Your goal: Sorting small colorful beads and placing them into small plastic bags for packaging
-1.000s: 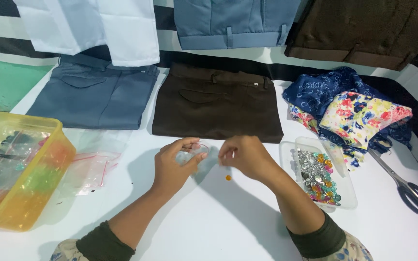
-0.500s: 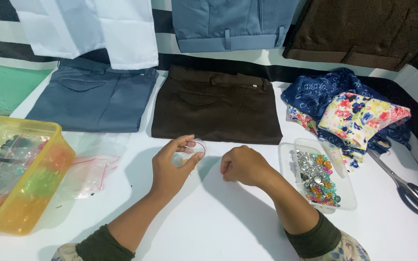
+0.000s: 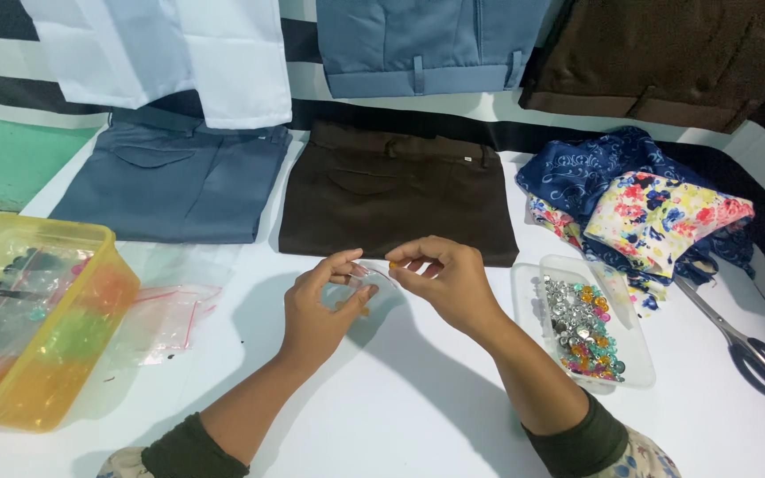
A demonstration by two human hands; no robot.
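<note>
My left hand holds a small clear plastic bag over the white table. My right hand pinches a tiny orange bead between thumb and forefinger, right at the bag's upper edge. Both hands meet just in front of the folded dark brown trousers. A clear tray of coloured and silver beads lies just right of my right wrist.
A yellow plastic box with bagged bits stands at the left, empty zip bags beside it. Grey-blue trousers lie behind. Floral fabrics and scissors are at the right. Garments hang along the back.
My right hand has lifted from the table with the orange bead and moved left to the bag. My left hand still holds the bag, slightly lower.
</note>
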